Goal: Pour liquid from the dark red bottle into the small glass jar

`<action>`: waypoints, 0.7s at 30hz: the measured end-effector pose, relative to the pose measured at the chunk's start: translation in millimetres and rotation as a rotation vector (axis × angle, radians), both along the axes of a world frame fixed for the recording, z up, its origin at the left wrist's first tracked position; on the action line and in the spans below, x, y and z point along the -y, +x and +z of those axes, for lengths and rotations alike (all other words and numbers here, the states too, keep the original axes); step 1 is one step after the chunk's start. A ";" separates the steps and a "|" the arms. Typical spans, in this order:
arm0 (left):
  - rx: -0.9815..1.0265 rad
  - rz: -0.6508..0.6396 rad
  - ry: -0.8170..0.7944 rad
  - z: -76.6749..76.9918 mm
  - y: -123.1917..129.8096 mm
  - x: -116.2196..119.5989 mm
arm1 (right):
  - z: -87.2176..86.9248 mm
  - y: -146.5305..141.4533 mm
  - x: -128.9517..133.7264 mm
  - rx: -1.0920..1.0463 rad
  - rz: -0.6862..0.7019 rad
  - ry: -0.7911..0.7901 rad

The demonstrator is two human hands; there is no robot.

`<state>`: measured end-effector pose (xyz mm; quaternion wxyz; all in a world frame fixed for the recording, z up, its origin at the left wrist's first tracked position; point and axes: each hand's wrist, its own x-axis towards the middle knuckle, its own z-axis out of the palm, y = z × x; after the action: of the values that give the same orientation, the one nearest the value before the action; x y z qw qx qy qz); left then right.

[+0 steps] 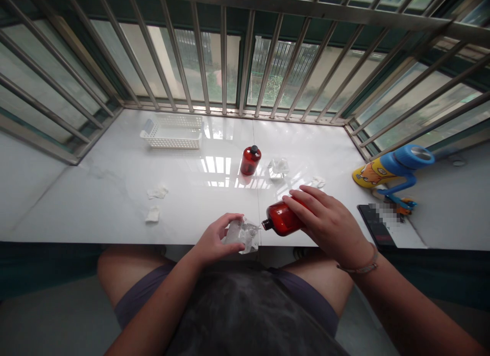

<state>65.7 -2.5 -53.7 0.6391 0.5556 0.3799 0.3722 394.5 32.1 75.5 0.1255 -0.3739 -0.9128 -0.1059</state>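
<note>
My right hand (329,221) grips an amber-red plastic bottle (282,219) tipped on its side, its open black neck pointing left. My left hand (214,241) holds a small clear plastic bag (242,234) just left of the bottle's mouth, at the front edge of the white ledge (115,193). A second amber-red bottle (250,160) with a dark cap stands upright farther back near the middle. Another crumpled clear bag (278,168) lies to its right.
A white slotted basket (173,132) sits at the back left. Small white scraps (157,192) lie on the left and one (318,181) near my right hand. A yellow and blue bottle (394,168) lies at right beside a dark flat device (375,224). Metal bars (224,60) fence the window.
</note>
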 end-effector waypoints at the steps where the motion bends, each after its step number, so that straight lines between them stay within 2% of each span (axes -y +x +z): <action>1: 0.001 0.001 0.001 0.1 0.1 0.0 | 0.3 -0.1 0.0 0.005 0.004 0.005; 21: -0.007 0.004 0.002 -0.8 -0.8 0.0 | 3.0 0.6 -1.3 0.026 0.011 0.028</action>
<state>64.9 -2.5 -54.6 0.6364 0.5566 0.3832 0.3719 395.1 33.3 78.5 0.1196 -0.3655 -0.9149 -0.1230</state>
